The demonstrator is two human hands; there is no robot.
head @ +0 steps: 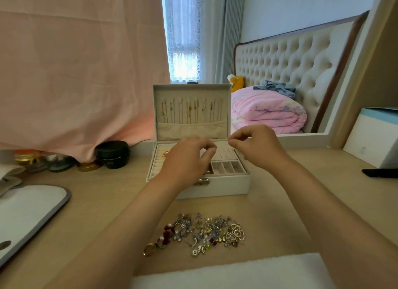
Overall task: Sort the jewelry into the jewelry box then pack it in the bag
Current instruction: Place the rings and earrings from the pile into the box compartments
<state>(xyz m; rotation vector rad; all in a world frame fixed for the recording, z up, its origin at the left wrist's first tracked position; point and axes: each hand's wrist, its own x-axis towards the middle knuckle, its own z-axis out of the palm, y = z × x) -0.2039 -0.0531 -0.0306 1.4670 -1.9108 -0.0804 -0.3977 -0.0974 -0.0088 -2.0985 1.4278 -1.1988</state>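
A white jewelry box (226, 185) stands open on the wooden table, several necklaces hanging inside its raised lid (191, 108). My left hand (189, 157) hovers over the box's tray with curled fingers; what it holds is too small to see. My right hand (256, 146) pinches something tiny between thumb and forefinger above the perforated earring panel (226, 152). A pile of loose jewelry (202, 232) lies on the table in front of the box, with a gold ring (149, 249) at its left end.
A white bag with grey trim (32, 207) lies at the left. Dark jars (113, 154) and small tins sit behind it under a pink cloth. A white box (374, 138) and a black object (380, 173) are at the right. White padding (232, 271) lies at the near edge.
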